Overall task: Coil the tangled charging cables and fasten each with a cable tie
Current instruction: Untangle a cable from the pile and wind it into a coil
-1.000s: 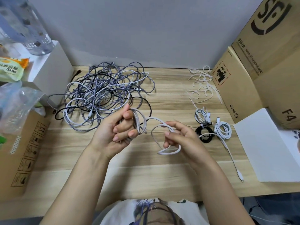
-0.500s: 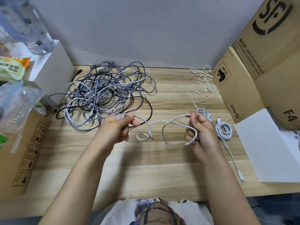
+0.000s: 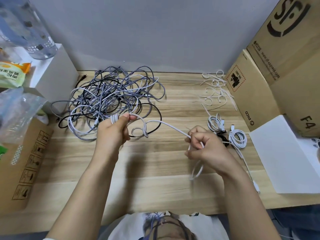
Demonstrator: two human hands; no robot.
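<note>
A white cable [image 3: 170, 127] stretches between my two hands above the wooden table [image 3: 155, 179]. My left hand [image 3: 113, 129] grips a small bundle of its loops at the near edge of the tangled pile of grey, white and black cables [image 3: 110, 99]. My right hand [image 3: 206, 148] holds the other stretch in curled fingers, and a loop of it hangs below that hand. A small kink loop sits in the cable between the hands. Loose white cable ties [image 3: 216, 89] lie at the back right.
Coiled white and black cables [image 3: 226, 134] lie right of my right hand, one with a tail running toward the table's front edge. Cardboard boxes [image 3: 259, 80] and a white sheet [image 3: 284, 153] fill the right side. A white box [image 3: 52, 73], a plastic bag and another carton stand left.
My right hand has moved down and toward me, drawing the white cable out straighter between the hands. My left hand has stayed by the pile with its bundle.
</note>
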